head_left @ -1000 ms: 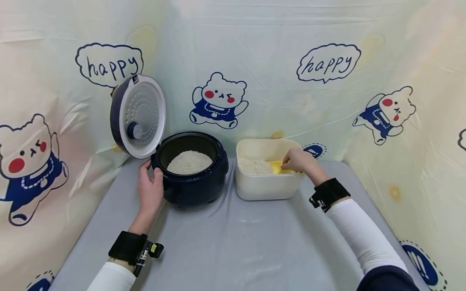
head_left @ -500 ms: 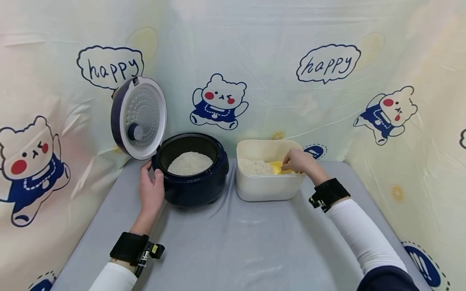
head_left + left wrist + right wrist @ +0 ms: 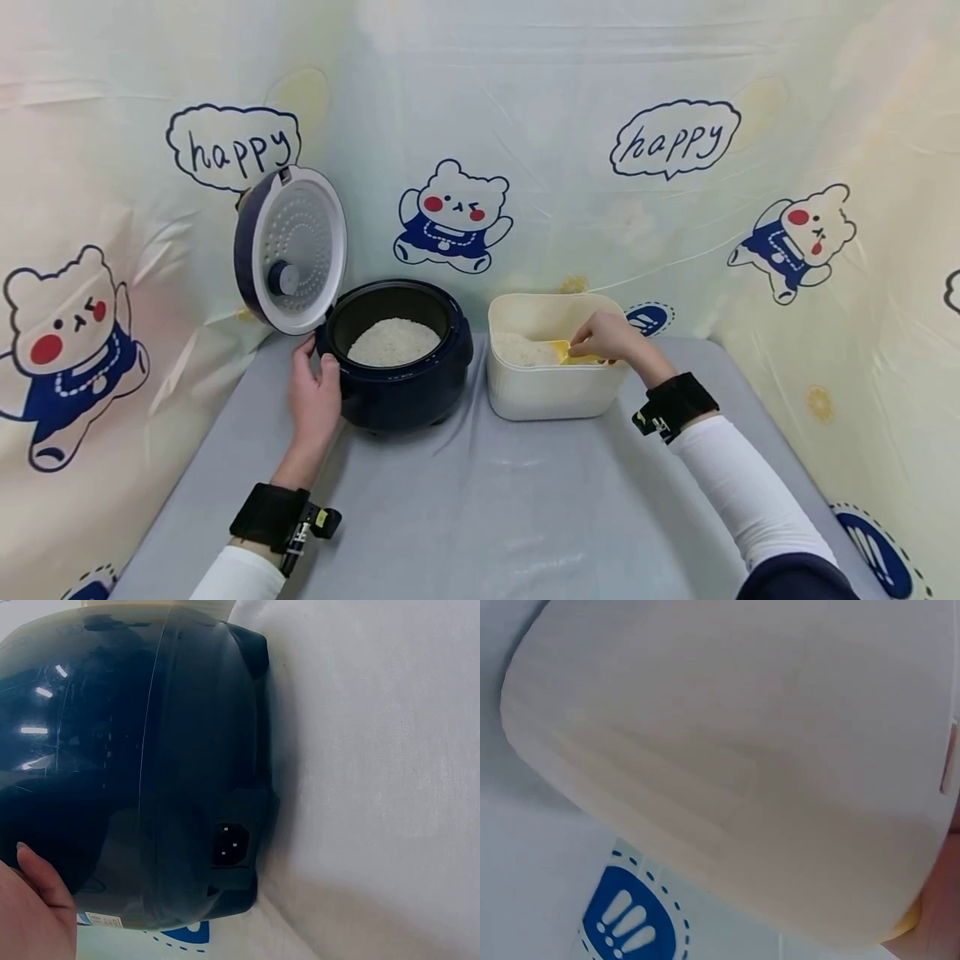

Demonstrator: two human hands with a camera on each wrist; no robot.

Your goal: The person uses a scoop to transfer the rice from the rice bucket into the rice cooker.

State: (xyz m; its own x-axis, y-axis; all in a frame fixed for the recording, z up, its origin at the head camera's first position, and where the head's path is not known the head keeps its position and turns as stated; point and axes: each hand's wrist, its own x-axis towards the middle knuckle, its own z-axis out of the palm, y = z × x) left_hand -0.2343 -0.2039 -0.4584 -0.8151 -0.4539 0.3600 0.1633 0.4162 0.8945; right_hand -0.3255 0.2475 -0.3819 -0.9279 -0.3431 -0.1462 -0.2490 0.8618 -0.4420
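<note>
A dark blue rice cooker [image 3: 405, 387] stands on the left side of the table, its lid [image 3: 292, 250] raised and leaning left. White rice [image 3: 394, 342] lies in its black inner pot. My left hand [image 3: 313, 400] touches the cooker's left side below the hinge; part of its fingers is hidden there. In the left wrist view, the thumb [image 3: 45, 877] is against the blue body. To the right is a cream container [image 3: 555, 393] with more rice [image 3: 521, 350] inside. My right hand [image 3: 611, 337] pinches a yellow scoop [image 3: 560, 350] down in that rice; its lower part is hidden.
A grey cloth covers the table [image 3: 510, 508]. Behind it hangs a pale curtain [image 3: 555, 208] printed with bears and "happy". A power socket [image 3: 231, 844] sits low on the cooker's side. The container's right wall fills most of the right wrist view.
The right hand has shifted slightly left within the container with the scoop. The left hand stays at the cooker. The whole head view has drifted slightly.
</note>
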